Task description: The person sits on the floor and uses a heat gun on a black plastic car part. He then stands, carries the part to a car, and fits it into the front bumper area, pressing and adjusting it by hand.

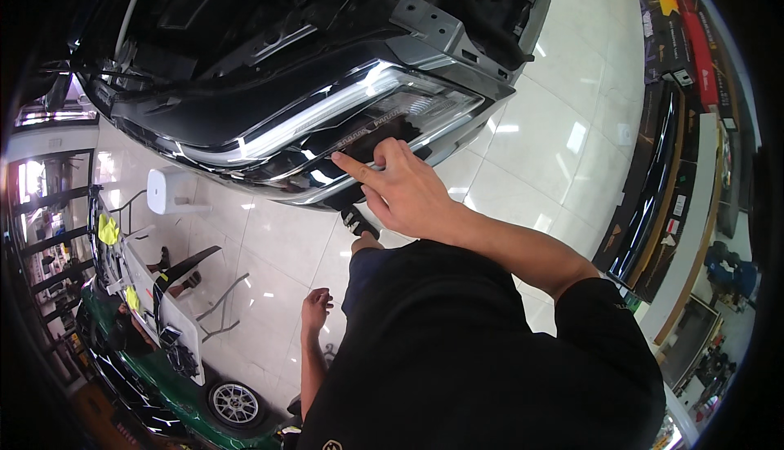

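A car's headlight [367, 115], clear-lensed with a bright curved light strip, fills the upper middle, set in the front corner of a dark car. My right hand [404, 189] reaches across to its lower edge. The index finger is stretched out, its tip at or just over the lens; I cannot tell whether it touches. The other fingers are bent, and nothing shows in them. Away from the car, my left hand [317, 307] hangs low at my side over the tiles. Its fingers are loosely curled and partly apart, with no object visible between them.
Above the headlight lies the exposed engine bay with a grey metal bracket [429, 25]. A white stool [167, 190] stands at left. Beyond it are a white folding table [175, 319], another person, and a green car [151, 393]. Long boxes [653, 189] line the right side.
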A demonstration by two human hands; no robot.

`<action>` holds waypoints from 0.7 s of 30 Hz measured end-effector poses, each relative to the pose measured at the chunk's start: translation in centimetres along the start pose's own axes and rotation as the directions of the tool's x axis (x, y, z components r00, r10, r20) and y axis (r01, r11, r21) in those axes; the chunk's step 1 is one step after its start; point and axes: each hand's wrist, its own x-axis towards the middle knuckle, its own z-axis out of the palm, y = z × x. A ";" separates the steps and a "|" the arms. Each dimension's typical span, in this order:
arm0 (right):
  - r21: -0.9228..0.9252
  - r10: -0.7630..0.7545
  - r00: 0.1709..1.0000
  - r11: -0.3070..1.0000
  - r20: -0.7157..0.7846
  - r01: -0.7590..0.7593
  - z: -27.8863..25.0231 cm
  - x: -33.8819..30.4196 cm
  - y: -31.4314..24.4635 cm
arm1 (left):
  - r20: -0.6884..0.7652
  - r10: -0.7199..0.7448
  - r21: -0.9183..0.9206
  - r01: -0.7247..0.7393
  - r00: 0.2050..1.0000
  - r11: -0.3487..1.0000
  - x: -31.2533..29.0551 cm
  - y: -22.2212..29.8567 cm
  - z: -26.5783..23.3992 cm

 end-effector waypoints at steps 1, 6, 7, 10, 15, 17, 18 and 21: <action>0.020 0.010 1.000 1.000 -0.006 -0.010 0.0 0.0 0.0 | -0.007 -0.017 0.013 0.017 1.000 1.000 0.0 0.1 0.1; 0.000 -0.007 1.000 1.000 0.003 0.007 0.2 0.0 0.0 | 0.004 -0.014 -0.008 0.014 1.000 1.000 0.3 -0.1 0.4; -0.009 -0.013 1.000 1.000 0.006 0.014 0.3 0.0 0.0 | 0.003 -0.043 0.006 0.043 0.999 0.999 0.4 -0.2 0.4; 0.008 -0.006 0.999 1.000 0.038 0.006 0.3 -0.3 0.0 | 0.001 -0.023 -0.005 0.023 1.000 1.000 0.8 -0.5 0.5; -0.025 -0.054 0.998 0.998 -0.023 0.053 1.0 0.0 -0.2 | -0.005 -0.017 -0.038 0.017 1.000 0.999 0.8 -1.3 1.2; -0.075 -0.078 0.994 0.994 0.075 0.084 1.5 0.0 -0.5 | 0.012 0.006 -0.055 -0.005 1.000 0.998 0.2 -1.7 1.7; -0.100 -0.087 0.988 0.990 0.124 0.100 1.7 -0.1 -0.6 | 0.017 -0.001 -0.051 0.002 1.000 0.999 -0.2 -1.8 2.0; -0.050 -0.072 0.987 0.995 0.142 0.080 1.6 -1.1 -0.2 | 0.020 -0.047 -0.044 0.047 0.999 0.998 -2.4 -2.6 2.6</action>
